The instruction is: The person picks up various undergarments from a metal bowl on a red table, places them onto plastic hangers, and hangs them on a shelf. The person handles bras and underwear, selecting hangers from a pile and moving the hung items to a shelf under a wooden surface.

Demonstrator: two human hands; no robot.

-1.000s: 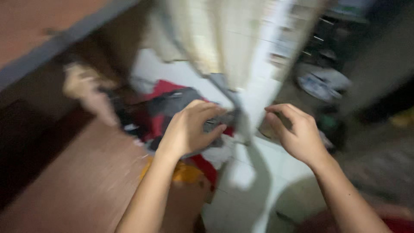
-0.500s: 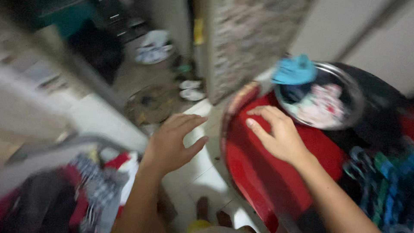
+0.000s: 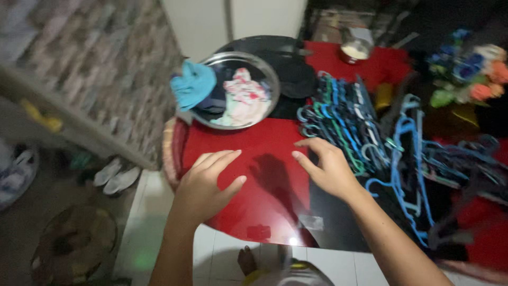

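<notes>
In the head view, the left hand (image 3: 203, 185) is held over the near edge of a glossy red table (image 3: 248, 153), fingers spread and empty; whether the palm touches the surface cannot be told. The right hand (image 3: 328, 167) is also seen open and gripping nothing, its fingertips just beside a pile of plastic hangers (image 3: 354, 124) in blue, green and teal.

If a hanger is to be lifted, it would best be taken by its hook and drawn upward singly, since the hooks appear interlocked and a sideways pull would likely drag the heap along.

One round metal basin (image 3: 233, 95) is counted at the back of the table, with a blue cloth (image 3: 193, 85) draped over its rim and pale clothes inside. One small bowl (image 3: 353, 52) stands farther back, one bunch of flowers (image 3: 465, 69) at the right. Two pale shoes (image 3: 116, 177) are seen on the floor at the left. The hangers are too many and too blurred to be counted.
</notes>
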